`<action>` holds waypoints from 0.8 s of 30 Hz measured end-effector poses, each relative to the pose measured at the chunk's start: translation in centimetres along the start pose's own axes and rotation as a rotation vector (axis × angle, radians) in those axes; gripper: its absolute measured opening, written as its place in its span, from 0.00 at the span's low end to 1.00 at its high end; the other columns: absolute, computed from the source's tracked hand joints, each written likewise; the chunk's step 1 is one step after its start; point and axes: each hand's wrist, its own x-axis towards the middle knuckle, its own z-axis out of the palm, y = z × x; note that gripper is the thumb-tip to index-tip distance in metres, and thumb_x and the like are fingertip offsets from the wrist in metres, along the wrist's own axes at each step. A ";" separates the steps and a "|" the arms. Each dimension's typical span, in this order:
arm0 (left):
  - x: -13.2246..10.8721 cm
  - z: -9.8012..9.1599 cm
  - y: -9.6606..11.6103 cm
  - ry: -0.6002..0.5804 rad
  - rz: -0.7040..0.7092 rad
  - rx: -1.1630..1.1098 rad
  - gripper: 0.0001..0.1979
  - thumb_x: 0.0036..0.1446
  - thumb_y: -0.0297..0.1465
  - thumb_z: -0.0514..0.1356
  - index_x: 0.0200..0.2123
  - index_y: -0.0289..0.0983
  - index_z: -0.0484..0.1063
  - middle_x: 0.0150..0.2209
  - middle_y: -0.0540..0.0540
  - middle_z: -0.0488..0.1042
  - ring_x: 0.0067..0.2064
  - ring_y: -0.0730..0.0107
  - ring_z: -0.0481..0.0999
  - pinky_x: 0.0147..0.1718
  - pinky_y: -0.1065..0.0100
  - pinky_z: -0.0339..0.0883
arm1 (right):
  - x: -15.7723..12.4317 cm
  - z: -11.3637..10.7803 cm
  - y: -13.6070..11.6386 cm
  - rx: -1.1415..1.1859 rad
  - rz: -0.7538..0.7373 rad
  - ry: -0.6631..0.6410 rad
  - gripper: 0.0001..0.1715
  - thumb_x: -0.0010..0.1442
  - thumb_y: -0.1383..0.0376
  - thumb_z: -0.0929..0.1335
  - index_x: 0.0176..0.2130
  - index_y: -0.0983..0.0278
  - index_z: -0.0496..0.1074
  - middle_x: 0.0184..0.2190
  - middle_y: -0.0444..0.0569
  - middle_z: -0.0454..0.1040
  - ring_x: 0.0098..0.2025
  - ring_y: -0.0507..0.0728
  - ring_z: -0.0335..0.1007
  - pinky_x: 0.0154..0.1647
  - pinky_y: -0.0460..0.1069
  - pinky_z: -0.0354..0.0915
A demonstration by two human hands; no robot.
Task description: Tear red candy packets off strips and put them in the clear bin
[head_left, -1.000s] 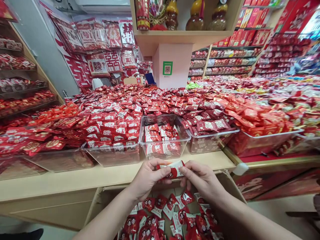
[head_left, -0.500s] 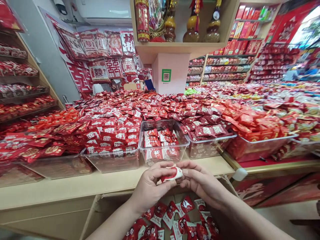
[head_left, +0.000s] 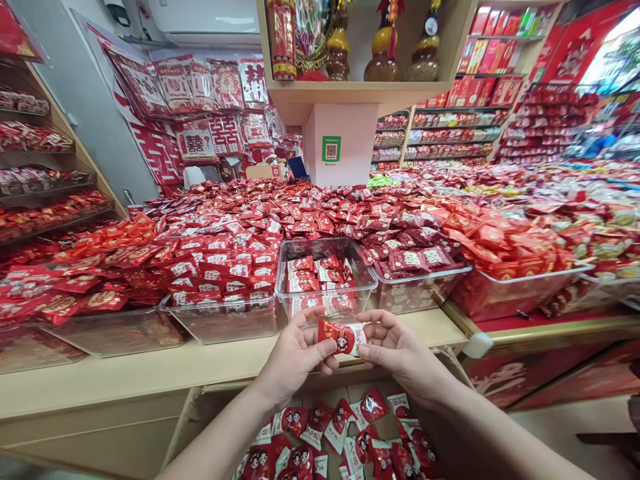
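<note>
Between my two hands is a small red-and-white candy packet (head_left: 344, 339) with printed cartoon figures, its front turned toward me. My left hand (head_left: 296, 353) pinches its red end between thumb and fingers. The white end is pinched by my right hand (head_left: 397, 350). Just beyond them stands a clear plastic bin (head_left: 326, 293), partly filled with rows of similar packets (head_left: 327, 272). Below my hands an open cardboard box (head_left: 225, 397) holds several loose red-and-white packets (head_left: 340, 423).
Bins heaped with red packets (head_left: 225, 267) flank the clear bin on the left. Darker maroon packets (head_left: 417, 257) and orange-red ones (head_left: 505, 243) fill bins to the right. A wooden shelf (head_left: 360, 93) overhangs the counter (head_left: 125, 363), above a pillar with a QR sign (head_left: 331, 149).
The candy packet has turned so its printed front faces me, and both hands have risen slightly. My fingers have shifted to hold it by its two ends.
</note>
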 end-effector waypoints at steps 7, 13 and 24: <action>-0.5 0.7 -0.8 0.050 0.128 0.000 0.12 0.45 0.29 0.62 0.35 0.37 0.65 0.31 0.50 0.74 0.33 0.71 0.73 0.33 0.70 0.68 | -0.3 0.4 0.0 -0.234 -0.055 -0.006 0.16 0.45 0.57 0.69 0.26 0.65 0.61 0.23 0.42 0.66 0.25 0.48 0.61 0.25 0.44 0.60; -1.2 1.6 -1.0 -0.026 0.214 -0.042 0.17 0.49 0.24 0.58 0.42 0.41 0.58 0.38 0.49 0.70 0.38 0.72 0.71 0.37 0.70 0.65 | -0.5 0.3 0.6 -0.409 -0.154 -0.095 0.15 0.47 0.57 0.68 0.27 0.65 0.62 0.26 0.45 0.66 0.29 0.51 0.62 0.30 0.46 0.62; -1.6 1.6 -1.3 0.012 0.188 0.139 0.26 0.46 0.25 0.59 0.49 0.40 0.54 0.27 0.53 0.66 0.29 0.75 0.68 0.30 0.72 0.62 | -0.2 0.2 0.6 -0.360 -0.058 -0.024 0.15 0.48 0.55 0.67 0.27 0.65 0.62 0.23 0.42 0.65 0.25 0.49 0.62 0.25 0.45 0.61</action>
